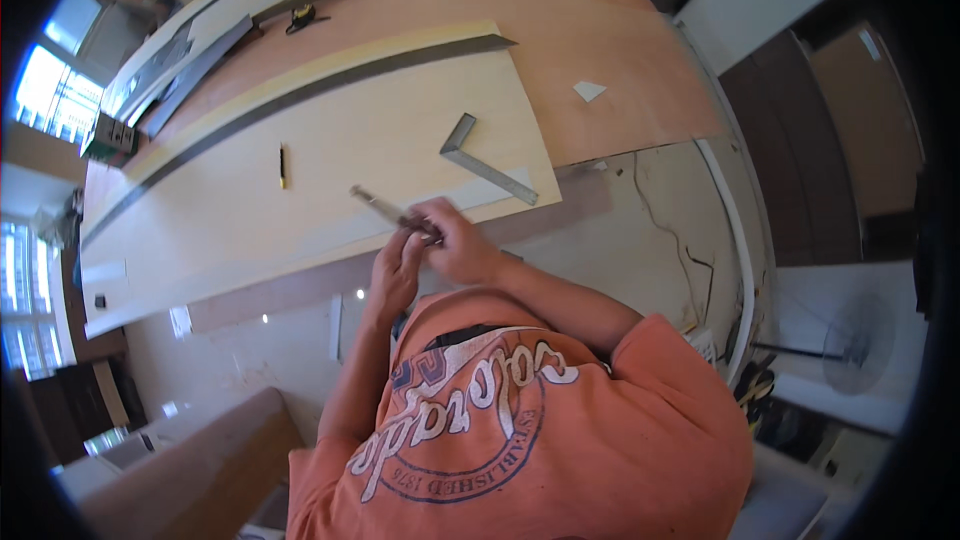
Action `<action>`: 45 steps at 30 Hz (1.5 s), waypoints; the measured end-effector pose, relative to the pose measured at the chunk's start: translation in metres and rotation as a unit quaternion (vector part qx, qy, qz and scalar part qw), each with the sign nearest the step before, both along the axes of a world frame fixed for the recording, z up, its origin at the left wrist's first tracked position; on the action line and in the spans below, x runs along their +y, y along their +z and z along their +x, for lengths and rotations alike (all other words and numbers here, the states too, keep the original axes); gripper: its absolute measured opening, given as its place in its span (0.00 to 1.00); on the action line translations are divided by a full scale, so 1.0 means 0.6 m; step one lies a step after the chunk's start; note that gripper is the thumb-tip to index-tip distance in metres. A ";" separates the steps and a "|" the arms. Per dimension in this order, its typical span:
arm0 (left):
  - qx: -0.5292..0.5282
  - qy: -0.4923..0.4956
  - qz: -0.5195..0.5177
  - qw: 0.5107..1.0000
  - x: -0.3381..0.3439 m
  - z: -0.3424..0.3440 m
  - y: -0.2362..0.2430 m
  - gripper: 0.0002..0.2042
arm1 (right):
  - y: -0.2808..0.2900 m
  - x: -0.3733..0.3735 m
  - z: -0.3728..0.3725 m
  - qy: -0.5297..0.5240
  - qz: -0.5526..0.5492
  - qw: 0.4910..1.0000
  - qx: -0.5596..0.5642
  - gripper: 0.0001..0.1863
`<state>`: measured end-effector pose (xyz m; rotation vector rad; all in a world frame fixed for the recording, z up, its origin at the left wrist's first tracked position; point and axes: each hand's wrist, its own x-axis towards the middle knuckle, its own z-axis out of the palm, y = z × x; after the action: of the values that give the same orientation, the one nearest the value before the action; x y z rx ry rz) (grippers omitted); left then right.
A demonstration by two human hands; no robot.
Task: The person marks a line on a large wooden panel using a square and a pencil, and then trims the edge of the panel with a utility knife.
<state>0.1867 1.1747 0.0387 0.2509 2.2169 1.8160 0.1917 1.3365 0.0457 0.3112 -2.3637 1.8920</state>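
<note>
Centre of frame: right hand (462, 246) closed around near end of slim tool (378, 204), blurred; left hand (394, 272) at same end, fingers touching, cannot tell whether gripping. Tool points upper left, above pale board (370, 130). On board: metal square (490, 172) right of centre, thin black-and-yellow stick (282, 166) left of centre. Tape measure (302, 17) at upper left.

A woodworking space is indicated by a tape measure (301, 18) and, near a pale board's (360, 135) right edge, a metal square (490, 174).
</note>
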 end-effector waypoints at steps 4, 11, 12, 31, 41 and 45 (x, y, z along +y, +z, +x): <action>0.048 0.040 -0.014 0.998 0.143 0.012 -0.008 0.16 | -0.016 0.199 0.039 -0.059 -0.010 0.979 -0.195 0.19; 0.192 0.047 -0.244 0.950 0.274 -0.033 -0.070 0.18 | -0.015 0.366 0.059 -0.189 0.039 0.931 -0.311 0.14; 0.189 0.044 -0.246 0.950 0.287 -0.033 -0.074 0.18 | -0.022 0.372 0.060 -0.190 0.037 0.929 -0.315 0.14; 0.089 0.087 -0.472 0.873 0.334 -0.014 -0.116 0.39 | -0.099 0.488 0.068 -0.073 0.045 0.953 -0.291 0.14; 0.049 0.078 -0.480 0.872 0.342 -0.015 -0.107 0.40 | -0.113 0.412 -0.023 -0.062 0.187 0.962 -0.187 0.23; 0.048 0.081 -0.481 0.872 0.344 -0.016 -0.107 0.40 | -0.125 0.406 -0.030 -0.066 0.226 0.958 -0.166 0.24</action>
<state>0.1769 1.3811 -0.0253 -0.0581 2.9505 0.5559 0.1740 1.5802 -0.0294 -0.1478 -2.9416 1.4192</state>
